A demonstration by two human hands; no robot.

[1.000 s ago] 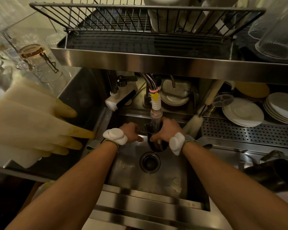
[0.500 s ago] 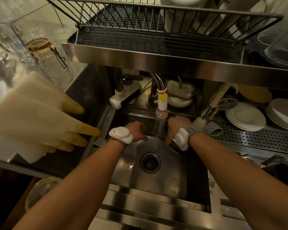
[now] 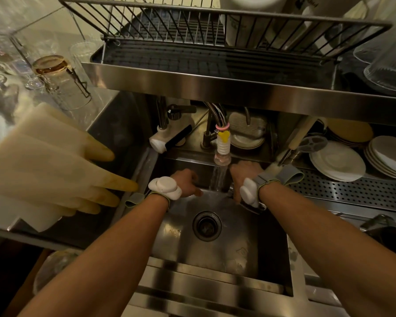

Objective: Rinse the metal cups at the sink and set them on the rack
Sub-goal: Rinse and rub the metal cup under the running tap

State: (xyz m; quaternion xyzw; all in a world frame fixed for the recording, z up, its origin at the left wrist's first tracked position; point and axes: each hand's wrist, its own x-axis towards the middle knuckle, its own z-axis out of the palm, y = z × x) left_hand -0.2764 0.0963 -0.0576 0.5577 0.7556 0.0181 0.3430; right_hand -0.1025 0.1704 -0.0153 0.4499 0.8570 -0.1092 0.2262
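From the head camera we look down into a steel sink [image 3: 233, 255] with one round drain [image 3: 207, 226] in its floor. We count two hands and two white wrist devices, one on each wrist. The left hand [image 3: 185, 183] is at the left of the water stream, fingers curled downward; we cannot tell if it holds anything. The right hand [image 3: 244, 173] is at the right of the stream, and it closes around one metal cup [image 3: 253, 205], of which only a part of the rim and wall shows below the wrist, low in the sink, just beside the falling water. The hand and the white device cover most of the cup.

One faucet nozzle [image 3: 222, 148] with a white ribbed sleeve and a yellow tag pours water between the two hands. A second, white spout [image 3: 167, 139] stands to its left.

Above the sink one wire dish rack [image 3: 215, 26] sits on a steel shelf, and white containers stand in its right part. We see no metal cup on it.

On the left counter one pair of yellowish rubber gloves [image 3: 55, 165] lies, the fingers pointing to the sink. Behind them stand several clear glasses; their exact number is not clear. At the right, on a perforated tray [image 3: 352, 191], we count three stacks of plates [image 3: 338, 160].
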